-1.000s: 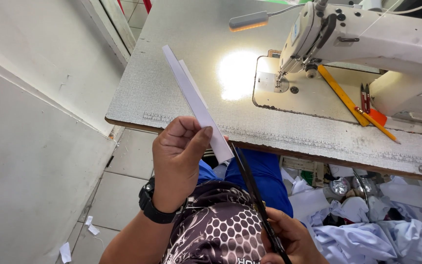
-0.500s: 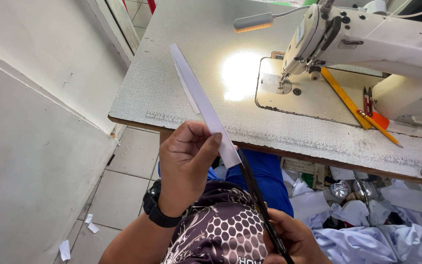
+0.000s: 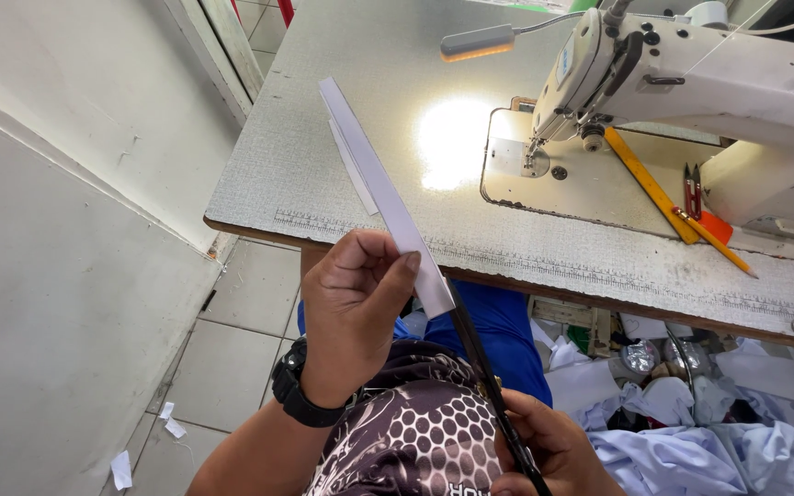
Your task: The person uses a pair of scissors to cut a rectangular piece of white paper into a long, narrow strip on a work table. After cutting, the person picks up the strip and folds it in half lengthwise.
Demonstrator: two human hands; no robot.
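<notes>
My left hand pinches the near end of a long white fabric strip, which rises stiffly away over the table edge. Behind it a second narrow white strip shows. My right hand, low in the view, is closed around the handle of black scissors, whose long blades meet the strip's near end at my left thumb. A black watch sits on my left wrist.
A white sewing machine stands on the speckled grey table with its lamp lit. A yellow ruler, a pencil and small snips lie beside it. Heaped white and blue cloth fills the space under the table. A wall is at left.
The view has drifted a little; the strip and both hands keep the same hold. The scissor blades stay at the strip's near end.
</notes>
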